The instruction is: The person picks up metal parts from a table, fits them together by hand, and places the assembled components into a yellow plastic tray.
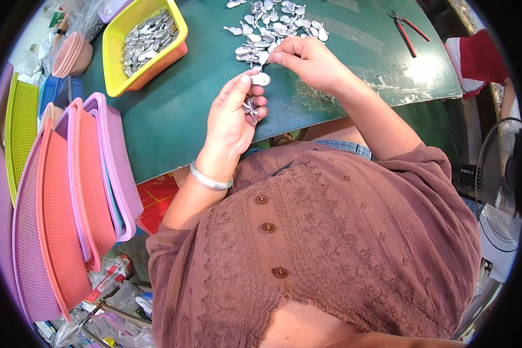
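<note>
My left hand [229, 116] is raised at the table's near edge, palm turned up and fingers curled. A flat, rounded silver metal piece [261, 79] is held between its thumb and fingers, and more small silver pieces [250, 108] lie gathered under the curled fingers. Just beyond it, my right hand [310, 62] has thumb and index finger pinched together by the upper end of that piece. What the pinch holds is too small to make out. Past both hands spreads a loose pile of similar spoon-shaped silver pieces [278, 26] on the green table [180, 116].
A yellow basket [115, 64] of silver pieces stands at the left on the table. Red-handled pliers [409, 35] lie at the far right. Stacked pink and purple plastic baskets [64, 220] crowd the left side. At the right are a fan [499, 185] and another person's red sleeve [482, 58].
</note>
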The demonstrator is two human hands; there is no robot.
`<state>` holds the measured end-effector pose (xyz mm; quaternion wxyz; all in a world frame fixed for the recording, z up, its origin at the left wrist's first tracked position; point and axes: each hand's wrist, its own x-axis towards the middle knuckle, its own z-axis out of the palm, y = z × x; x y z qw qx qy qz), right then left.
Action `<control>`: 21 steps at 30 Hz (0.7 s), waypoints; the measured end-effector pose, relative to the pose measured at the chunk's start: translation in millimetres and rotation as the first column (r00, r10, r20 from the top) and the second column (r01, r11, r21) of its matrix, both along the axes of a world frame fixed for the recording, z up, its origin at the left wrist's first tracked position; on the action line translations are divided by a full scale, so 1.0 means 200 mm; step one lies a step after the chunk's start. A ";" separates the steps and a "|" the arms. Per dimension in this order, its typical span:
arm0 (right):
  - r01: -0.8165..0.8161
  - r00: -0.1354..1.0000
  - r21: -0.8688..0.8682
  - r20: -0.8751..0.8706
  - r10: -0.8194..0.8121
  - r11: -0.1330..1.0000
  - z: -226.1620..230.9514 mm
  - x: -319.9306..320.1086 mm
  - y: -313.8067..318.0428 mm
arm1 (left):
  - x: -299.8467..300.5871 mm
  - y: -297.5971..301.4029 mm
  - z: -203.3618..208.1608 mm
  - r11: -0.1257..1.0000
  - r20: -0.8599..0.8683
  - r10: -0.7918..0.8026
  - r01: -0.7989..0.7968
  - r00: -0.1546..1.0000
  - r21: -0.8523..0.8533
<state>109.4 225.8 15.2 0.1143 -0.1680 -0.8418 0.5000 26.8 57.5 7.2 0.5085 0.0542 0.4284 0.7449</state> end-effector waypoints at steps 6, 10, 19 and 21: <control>-0.144 0.980 0.110 -0.120 0.157 0.984 -0.01 0.00 -0.03 | -0.01 -0.03 -0.01 0.998 0.000 -0.056 0.056 0.998 -0.039; -0.148 0.981 0.131 -0.106 0.162 0.980 -0.02 0.00 -0.03 | -0.02 -0.03 0.00 0.996 0.058 -0.083 0.084 0.995 -0.012; 0.033 0.984 0.496 -0.167 0.058 0.868 -0.04 -0.02 0.00 | -0.03 -0.03 0.00 0.996 0.142 -0.089 0.085 0.986 0.035; 0.057 0.984 0.562 -0.171 0.049 0.825 -0.05 -0.02 0.00 | -0.02 -0.03 0.01 0.996 0.140 -0.083 0.080 0.987 0.025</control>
